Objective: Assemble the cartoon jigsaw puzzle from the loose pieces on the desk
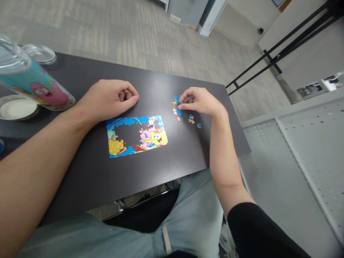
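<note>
A partly assembled cartoon jigsaw puzzle (pixel 159 137) lies on the dark table, its border joined around a gap where the tabletop shows. My left hand (pixel 114 98) rests just beyond the puzzle's upper left edge, fingers curled into a loose fist with nothing visible in them. To the right of the puzzle, my right hand (pixel 200 101) is over a small group of loose puzzle pieces (pixel 177 112). Its thumb and index finger pinch at a blue piece there, partly hidden by the fingers. Closer to me lie a few more loose pieces (pixel 191 119) and a single small piece (pixel 199 125).
On the left of the table (pixel 129 182) stands a tall cartoon-printed can (pixel 45 87) with a clear top. A clear round lid (pixel 40 53) and a round white-centred lid (pixel 18 108) lie beside it. A black metal frame (pixel 268 59) rises beyond the right end.
</note>
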A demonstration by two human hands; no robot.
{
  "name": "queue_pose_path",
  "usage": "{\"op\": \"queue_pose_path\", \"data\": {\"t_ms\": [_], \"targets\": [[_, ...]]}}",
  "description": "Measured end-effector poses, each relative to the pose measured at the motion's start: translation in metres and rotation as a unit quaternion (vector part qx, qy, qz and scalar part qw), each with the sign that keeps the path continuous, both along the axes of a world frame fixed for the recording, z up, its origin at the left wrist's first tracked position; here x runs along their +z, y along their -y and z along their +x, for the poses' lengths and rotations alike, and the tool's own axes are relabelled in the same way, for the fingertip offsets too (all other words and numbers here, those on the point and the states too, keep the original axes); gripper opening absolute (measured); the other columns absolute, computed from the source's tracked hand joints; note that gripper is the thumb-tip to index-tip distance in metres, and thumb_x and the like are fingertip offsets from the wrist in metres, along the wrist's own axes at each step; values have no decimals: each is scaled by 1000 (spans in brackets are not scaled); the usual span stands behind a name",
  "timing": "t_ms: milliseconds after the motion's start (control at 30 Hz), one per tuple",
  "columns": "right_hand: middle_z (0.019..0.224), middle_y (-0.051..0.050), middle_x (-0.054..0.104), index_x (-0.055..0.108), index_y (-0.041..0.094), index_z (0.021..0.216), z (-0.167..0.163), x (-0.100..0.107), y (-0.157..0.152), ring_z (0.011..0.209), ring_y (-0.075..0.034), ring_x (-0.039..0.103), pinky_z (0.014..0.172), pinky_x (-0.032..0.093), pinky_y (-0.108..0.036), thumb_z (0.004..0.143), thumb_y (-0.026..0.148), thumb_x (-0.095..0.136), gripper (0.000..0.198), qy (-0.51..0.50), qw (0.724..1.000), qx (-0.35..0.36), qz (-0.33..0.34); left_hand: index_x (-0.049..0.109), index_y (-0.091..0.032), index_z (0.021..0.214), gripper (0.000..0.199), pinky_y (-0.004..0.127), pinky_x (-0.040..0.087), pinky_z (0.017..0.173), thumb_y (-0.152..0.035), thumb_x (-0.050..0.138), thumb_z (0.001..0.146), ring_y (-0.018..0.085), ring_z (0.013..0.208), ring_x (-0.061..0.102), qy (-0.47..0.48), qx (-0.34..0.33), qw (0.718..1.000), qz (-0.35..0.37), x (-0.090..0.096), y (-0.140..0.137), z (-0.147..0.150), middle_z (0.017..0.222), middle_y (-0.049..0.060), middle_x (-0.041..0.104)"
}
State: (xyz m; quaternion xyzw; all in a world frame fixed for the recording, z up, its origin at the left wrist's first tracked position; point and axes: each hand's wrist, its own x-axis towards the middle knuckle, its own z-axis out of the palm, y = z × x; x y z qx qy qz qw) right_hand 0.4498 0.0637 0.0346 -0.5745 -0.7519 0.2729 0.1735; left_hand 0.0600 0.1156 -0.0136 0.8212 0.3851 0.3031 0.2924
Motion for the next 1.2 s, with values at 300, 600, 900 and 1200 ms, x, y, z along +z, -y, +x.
{"op": "queue_pose_path", "data": {"t_ms": [300,600,900,1200], "targets": [[123,-10,87,98,24,123,-8,-12,-6,102,-30,79,108,70,-54,104,18,97,20,62,995,37,70,84,-31,93,16,39,41,84,-46,86,94,26,79,61,6,2,1000,-10,2,0,2,75,-4,72],[120,-10,83,94,23,107,-13,-22,-8,87,-23,71,102,67,-54,97,17,95,11,6,997,32,63,83,-32,95,17,39,42,87,-48,84,99,25,81,58,-13,1,1000,-1,-1,0,2,76,-4,68],[96,-5,82,75,31,103,-26,-19,2,86,-31,72,87,60,-52,92,45,98,28,-60,997,44,-1,87,-32,98,21,39,54,99,-52,84,101,26,90,64,-32,14,999,-18,-3,0,4,85,-1,76],[114,-8,90,85,35,112,-63,-10,15,109,-37,82,108,74,-60,100,64,102,35,-162,985,61,-26,89,-35,103,28,41,57,108,-62,85,98,28,106,72,-41,8,999,-29,-7,-2,2,97,0,83]]}}
